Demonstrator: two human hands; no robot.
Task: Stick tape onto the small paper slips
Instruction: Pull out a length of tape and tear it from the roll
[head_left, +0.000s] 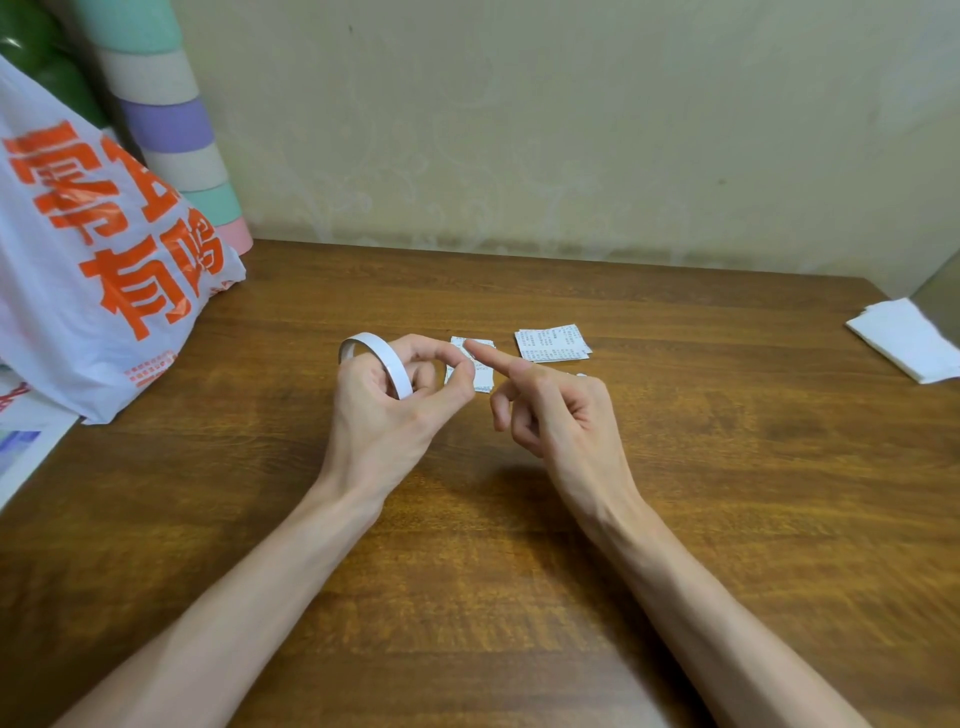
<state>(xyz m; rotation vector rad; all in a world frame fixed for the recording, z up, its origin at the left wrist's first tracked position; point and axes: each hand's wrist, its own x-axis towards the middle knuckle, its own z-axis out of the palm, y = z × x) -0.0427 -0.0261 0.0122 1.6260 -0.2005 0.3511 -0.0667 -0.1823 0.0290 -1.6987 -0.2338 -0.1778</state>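
The person is in the middle of taping one slip. The left hand (384, 410) grips a tape roll (371, 347) – a thin white ring, smooth and shiny – and its thumb and first finger pinch together right at the edge of a small paper slip (483, 383). What they pinch looks like the loose tape end, but it is too small to be sure.

The right hand (553, 415) holds nothing. Its first finger sticks out straight and the tip rests on the top of the slip, while its other fingers are curled in.

The slip lies flat on the brown wooden desk (675, 467). It is thin white paper with tiny print. More slips wait in a small pile (553, 344) just beside it.

Next, the tape probably needs to be pulled out, laid flat and rubbed down – gently, since the paper could crease.
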